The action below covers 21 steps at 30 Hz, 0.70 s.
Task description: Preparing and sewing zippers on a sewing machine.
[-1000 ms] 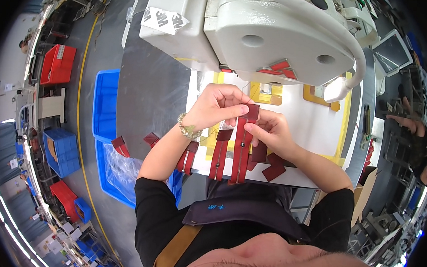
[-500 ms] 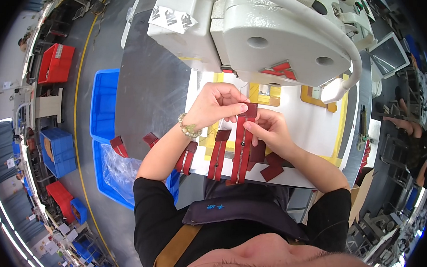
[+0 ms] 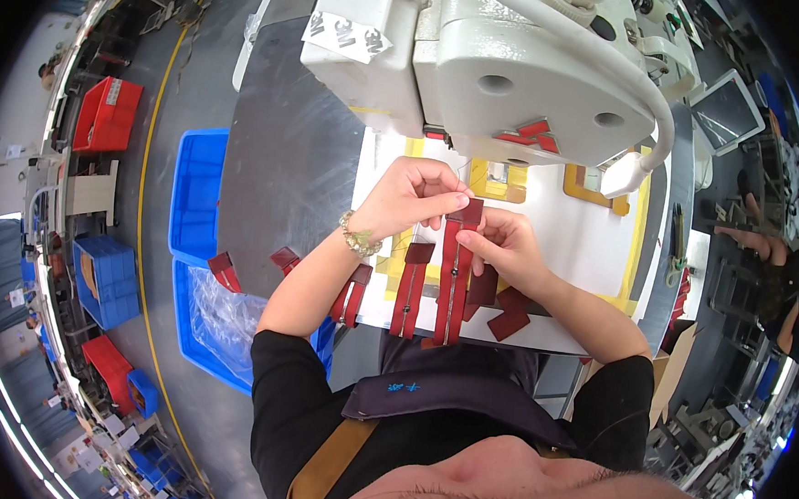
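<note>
– Between both hands, just above the near part of the white board (image 3: 582, 256), a red zipper strip (image 3: 453, 294) was held, right? Which way was it pointed?

– Yep, pretty much lengthwise, away from the body: dark red tab (image 3: 473, 212) at the far end, tail hung toward the lap. The tab's left corner was pinched by thumb and fingers of the left hand (image 3: 410, 197), while the right edge was gripped a bit lower by the right hand (image 3: 514, 247). So the far end was reached more closely by the left, fwiw.

– And around it?

– A second zipper strip (image 3: 409, 291) was left just to the left, and dark red pieces (image 3: 510, 316) were scattered below the right wrist. The far side was overhung by a big white machine head (image 3: 538, 70). Blue bins (image 3: 196, 191) were parked left of the grey table (image 3: 278, 141), and a screen (image 3: 728, 107) was set off to the right.
</note>
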Tool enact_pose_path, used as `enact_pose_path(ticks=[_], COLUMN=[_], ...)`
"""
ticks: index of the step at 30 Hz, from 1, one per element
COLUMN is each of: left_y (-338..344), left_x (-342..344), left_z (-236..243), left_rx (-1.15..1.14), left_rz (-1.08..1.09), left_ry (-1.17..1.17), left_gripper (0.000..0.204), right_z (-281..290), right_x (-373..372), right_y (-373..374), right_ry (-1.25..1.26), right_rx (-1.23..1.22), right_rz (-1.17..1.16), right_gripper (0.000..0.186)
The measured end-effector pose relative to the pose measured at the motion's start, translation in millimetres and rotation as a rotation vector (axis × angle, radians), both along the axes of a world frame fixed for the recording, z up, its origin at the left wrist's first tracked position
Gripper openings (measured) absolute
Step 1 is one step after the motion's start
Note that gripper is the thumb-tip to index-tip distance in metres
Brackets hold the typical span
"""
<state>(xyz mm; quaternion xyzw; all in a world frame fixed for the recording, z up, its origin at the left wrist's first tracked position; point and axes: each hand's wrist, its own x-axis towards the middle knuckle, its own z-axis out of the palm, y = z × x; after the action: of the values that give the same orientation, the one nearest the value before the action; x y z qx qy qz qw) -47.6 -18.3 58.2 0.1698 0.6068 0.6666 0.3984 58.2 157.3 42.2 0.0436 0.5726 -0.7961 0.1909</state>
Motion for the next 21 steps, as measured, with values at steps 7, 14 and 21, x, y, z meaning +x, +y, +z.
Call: enact_pose_path(ticks=[7, 14, 21], left_y=[-0.9, 2.2, 1.0], left_x=[-2.0, 2.8, 3.3], left_z=[3.3, 2.2, 0.3], left_rx=[-0.082, -0.03, -0.058], left_rz=[-0.124, -0.159, -0.116], left_ry=[0.038, 0.16, 0.278], left_gripper=[0.017, 0.02, 0.02], right_z=[-3.2, -3.0, -3.1], right_x=[-0.3, -0.3, -3.5], right_y=[0.4, 1.4, 1.3], right_ry=[0.031, 0.04, -0.005], right_rx=[0.041, 0.063, 0.072], right_rz=[0.023, 0.028, 0.025], right_gripper=[0.017, 0.018, 0.019])
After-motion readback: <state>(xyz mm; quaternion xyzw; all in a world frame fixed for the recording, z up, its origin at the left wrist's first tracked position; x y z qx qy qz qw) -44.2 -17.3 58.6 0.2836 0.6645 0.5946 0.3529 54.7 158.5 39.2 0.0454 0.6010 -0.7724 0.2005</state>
